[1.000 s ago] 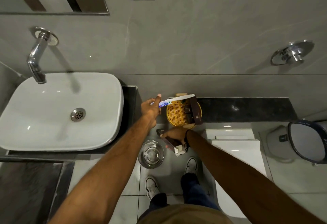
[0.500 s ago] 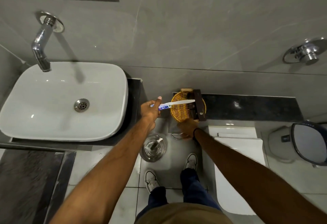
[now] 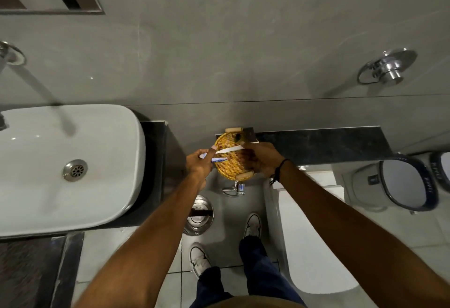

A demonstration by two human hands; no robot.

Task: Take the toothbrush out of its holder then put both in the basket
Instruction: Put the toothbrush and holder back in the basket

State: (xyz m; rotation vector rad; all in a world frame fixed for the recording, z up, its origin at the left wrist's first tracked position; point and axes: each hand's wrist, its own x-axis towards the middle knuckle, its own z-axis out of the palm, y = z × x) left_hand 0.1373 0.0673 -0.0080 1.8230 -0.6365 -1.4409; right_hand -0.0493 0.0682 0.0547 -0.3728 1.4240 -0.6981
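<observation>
A round yellow wicker basket (image 3: 227, 170) stands on the ledge against the grey wall. Across its top lies a white toothbrush holder (image 3: 229, 150) with the toothbrush's blue-marked end (image 3: 215, 160) showing at its left. My left hand (image 3: 198, 165) grips that blue end at the basket's left rim. My right hand (image 3: 261, 159) hovers over the basket's right half, its fingertips closed on the white holder's right end. The palm hides the basket's right side.
A dark brown box (image 3: 250, 135) sits at the basket's back right. A white sink (image 3: 97, 161) is at the left, a black ledge (image 3: 316, 141) at the right. A small metal clip (image 3: 234, 189) lies below the basket. On the floor stands a steel bin (image 3: 200, 216) beside a white toilet (image 3: 314, 234).
My right hand has risen from the basket's near edge to the white end of the holder. The left hand has stayed at the basket's left rim, the holder lower over it.
</observation>
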